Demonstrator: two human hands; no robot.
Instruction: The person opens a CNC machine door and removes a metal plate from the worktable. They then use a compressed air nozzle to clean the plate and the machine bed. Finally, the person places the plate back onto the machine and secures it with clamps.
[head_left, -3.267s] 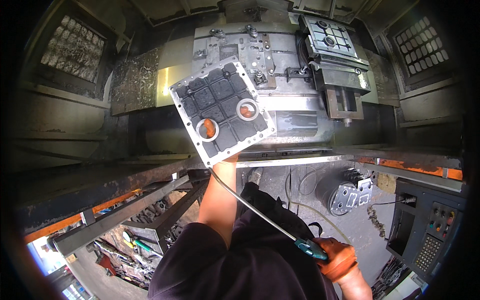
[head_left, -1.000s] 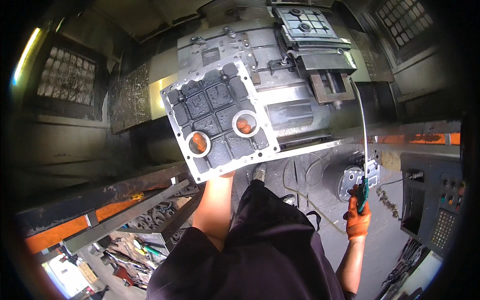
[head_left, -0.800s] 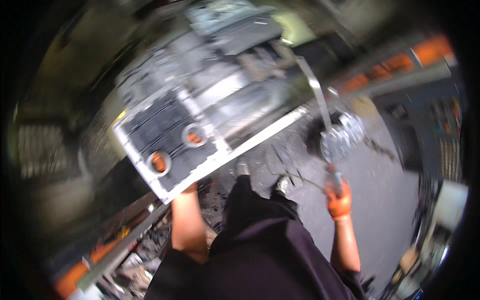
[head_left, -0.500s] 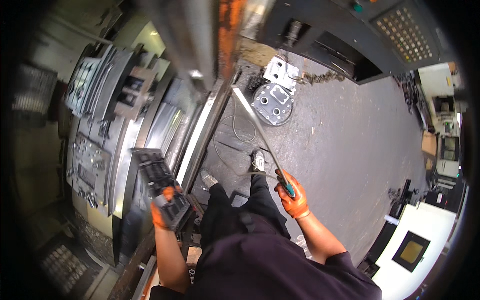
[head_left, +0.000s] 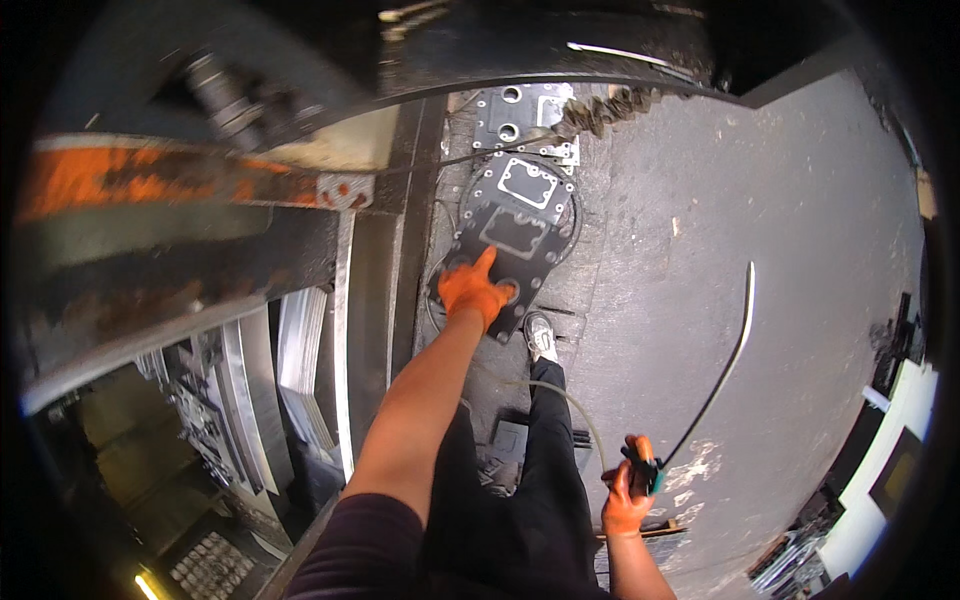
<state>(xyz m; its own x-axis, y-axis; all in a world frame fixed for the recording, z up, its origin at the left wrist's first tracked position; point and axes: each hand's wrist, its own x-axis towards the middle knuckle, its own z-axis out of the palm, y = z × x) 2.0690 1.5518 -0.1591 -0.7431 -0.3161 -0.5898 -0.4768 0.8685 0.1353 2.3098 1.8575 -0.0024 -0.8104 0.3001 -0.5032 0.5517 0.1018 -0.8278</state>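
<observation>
My left hand [head_left: 474, 291], in an orange glove, grips the near edge of a dark, flat metal plate [head_left: 508, 240] with rectangular recesses and bolt holes. The plate hangs over a round grey casting [head_left: 556, 196] lying on the floor, and I cannot tell whether they touch. Beyond them lies a lighter plate [head_left: 524, 114] with round holes. My right hand [head_left: 625, 497], also gloved in orange, is low at my right side. It holds the teal grip of an air blow gun [head_left: 652, 474], whose long thin nozzle [head_left: 728, 362] curves up over the floor.
A heavy machine frame with an orange painted beam [head_left: 150, 190] fills the left side. Grey concrete floor [head_left: 760, 200] spreads to the right. A chain [head_left: 602, 106] lies near the far plate. A hose [head_left: 572, 398] runs by my shoe [head_left: 540, 336]. White cabinets [head_left: 880, 450] stand at the right rim.
My view has swung from the machine's inside to the floor. My left hand has carried the plate from in front of the machine down over the castings. My right hand still holds the blow gun.
</observation>
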